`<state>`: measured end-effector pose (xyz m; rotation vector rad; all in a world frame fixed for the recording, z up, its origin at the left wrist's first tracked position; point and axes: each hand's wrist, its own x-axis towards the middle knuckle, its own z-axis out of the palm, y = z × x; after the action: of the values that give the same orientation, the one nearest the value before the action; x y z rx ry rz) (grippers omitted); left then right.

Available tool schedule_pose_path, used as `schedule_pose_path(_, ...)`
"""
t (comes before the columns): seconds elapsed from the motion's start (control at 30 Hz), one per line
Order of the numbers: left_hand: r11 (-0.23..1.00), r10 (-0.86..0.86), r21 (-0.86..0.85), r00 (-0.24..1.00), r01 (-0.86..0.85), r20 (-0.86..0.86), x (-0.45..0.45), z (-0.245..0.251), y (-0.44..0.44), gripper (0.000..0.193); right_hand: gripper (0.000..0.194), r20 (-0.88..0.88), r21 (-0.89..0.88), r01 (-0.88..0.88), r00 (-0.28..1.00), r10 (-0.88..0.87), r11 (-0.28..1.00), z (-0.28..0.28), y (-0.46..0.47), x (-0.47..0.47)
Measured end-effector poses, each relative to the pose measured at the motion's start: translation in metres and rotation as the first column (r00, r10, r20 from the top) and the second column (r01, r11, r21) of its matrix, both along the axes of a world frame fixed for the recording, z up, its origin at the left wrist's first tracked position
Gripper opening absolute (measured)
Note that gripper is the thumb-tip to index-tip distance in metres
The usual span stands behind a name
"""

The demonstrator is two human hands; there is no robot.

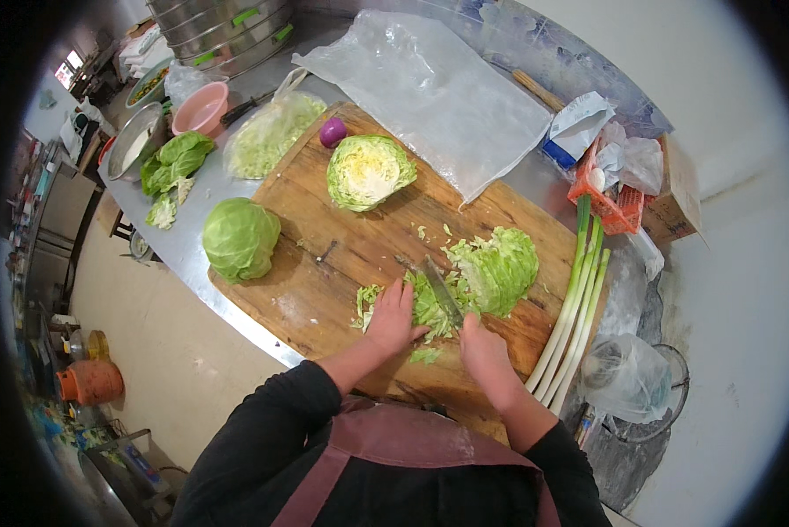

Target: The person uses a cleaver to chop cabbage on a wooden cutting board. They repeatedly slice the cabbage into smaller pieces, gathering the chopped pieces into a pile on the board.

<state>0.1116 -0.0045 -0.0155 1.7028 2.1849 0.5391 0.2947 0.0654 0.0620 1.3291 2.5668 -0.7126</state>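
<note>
My right hand (483,349) grips the handle of a kitchen knife (442,293), whose blade points away from me among cut cabbage. My left hand (392,317) rests on the shredded cabbage (429,308) just left of the blade, fingers spread a little. To the knife's right lies a sliced cabbage portion (500,270). Farther back on the wooden cutting board (328,230) sit a cabbage half (370,172), cut face showing, and a purple onion (333,132). A whole cabbage (241,240) stands at the board's left edge.
Several long green onions (569,309) lie along the board's right side. A clear plastic sheet (427,99) overlaps the back edge. Beyond the left corner are a bag of chopped greens (272,135), loose cabbage leaves (176,161) and a pink basin (200,109). An orange basket (608,191) stands back right.
</note>
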Motion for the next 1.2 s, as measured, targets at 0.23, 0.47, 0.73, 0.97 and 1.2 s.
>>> schedule_pose_path(0.23, 0.992, -0.071, -0.11, 0.986, 0.055, -0.154, 0.006, -0.014, 0.002, 0.08, 0.014, 0.038, 0.04, -0.023, 0.999, 0.022, 0.999, -0.038, -0.005, -0.017)
schedule_pose_path(0.47, 0.999, -0.024, -0.049, 0.999, 0.023, -0.033, -0.001, -0.006, -0.005, 0.082, 0.019, -0.009, -0.022, 0.041, 0.999, -0.041, 0.999, -0.026, 0.002, -0.01)
schedule_pose_path(0.73, 0.992, -0.084, -0.111, 0.981, 0.065, -0.176, 0.004, -0.013, -0.007, 0.075, 0.012, 0.072, -0.014, -0.063, 0.995, 0.064, 0.998, -0.014, -0.011, -0.022)
schedule_pose_path(0.97, 0.998, -0.037, -0.051, 0.992, 0.031, -0.123, 0.002, -0.012, -0.01, 0.077, 0.012, 0.077, -0.028, -0.026, 0.997, 0.028, 0.999, -0.027, -0.003, -0.025)
schedule_pose_path(1.2, 0.995, -0.053, -0.095, 0.984, 0.037, -0.17, -0.004, -0.011, -0.016, 0.077, 0.01, 0.06, -0.005, -0.093, 0.994, 0.093, 0.996, -0.008, -0.015, -0.019)
